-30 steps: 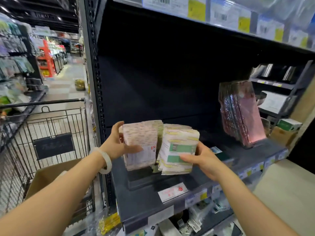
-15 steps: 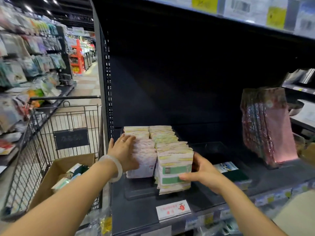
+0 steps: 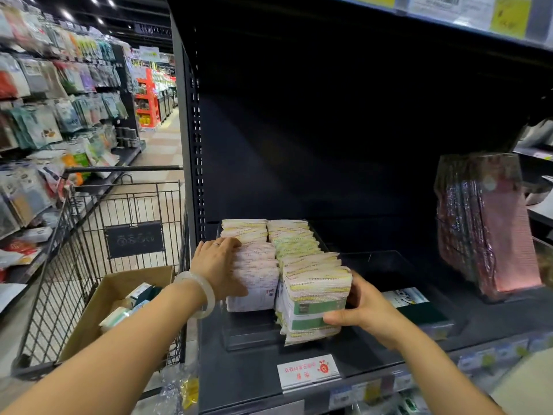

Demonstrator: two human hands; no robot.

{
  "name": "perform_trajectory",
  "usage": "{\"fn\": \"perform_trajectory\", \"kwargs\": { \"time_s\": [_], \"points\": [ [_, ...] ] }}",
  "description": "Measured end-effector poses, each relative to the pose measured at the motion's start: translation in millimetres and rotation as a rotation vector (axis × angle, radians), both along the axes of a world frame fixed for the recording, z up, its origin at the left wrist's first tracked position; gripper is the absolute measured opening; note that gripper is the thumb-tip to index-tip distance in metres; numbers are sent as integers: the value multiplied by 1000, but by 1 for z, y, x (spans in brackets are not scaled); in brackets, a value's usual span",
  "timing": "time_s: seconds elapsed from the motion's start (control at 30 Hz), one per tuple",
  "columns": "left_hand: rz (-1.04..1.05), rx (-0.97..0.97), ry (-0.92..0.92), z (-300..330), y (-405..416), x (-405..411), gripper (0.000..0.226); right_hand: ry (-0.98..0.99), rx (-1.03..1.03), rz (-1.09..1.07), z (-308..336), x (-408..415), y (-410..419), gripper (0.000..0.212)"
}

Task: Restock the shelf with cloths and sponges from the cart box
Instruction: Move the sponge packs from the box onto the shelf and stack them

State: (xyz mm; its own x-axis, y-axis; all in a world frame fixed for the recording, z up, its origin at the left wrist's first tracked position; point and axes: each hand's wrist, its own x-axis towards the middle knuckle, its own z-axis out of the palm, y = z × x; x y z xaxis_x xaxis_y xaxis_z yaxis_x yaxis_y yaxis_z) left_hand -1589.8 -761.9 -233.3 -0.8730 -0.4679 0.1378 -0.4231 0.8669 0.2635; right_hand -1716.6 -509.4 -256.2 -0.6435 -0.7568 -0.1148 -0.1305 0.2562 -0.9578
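A second ago the two bundles of plastic-wrapped cloth packs were held up at the shelf front. They now stand in rows on the dark metal shelf (image 3: 254, 378), so this batch is nearly shelved. The left hand (image 3: 220, 266) clasps the pink-white row (image 3: 258, 277) between fingers and thumb. The right hand (image 3: 363, 310) grips the green-labelled row (image 3: 312, 286) beside it.

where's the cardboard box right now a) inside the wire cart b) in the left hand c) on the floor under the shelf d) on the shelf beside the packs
a: the cardboard box sits inside the wire cart, left of the shelf, while the left hand and right hand hold the packs on it.
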Motion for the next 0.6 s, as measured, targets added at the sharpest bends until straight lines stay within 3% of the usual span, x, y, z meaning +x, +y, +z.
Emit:
{"fn": "perform_trajectory", "kwargs": {
  "time_s": [0.23, 0.5, 0.6],
  "points": [
    [-16, 16, 40, -3, 2, 0, 74, 8, -14, -5, 3, 2, -2, 89],
    [90, -36, -4, 0, 8, -6, 73, 14, -34, -21, 6, 8, -6, 88],
    [46, 31, -30, -1, 12, -4, 78, 19, -47, -19, 9, 12, -9, 88]
  ]
}}
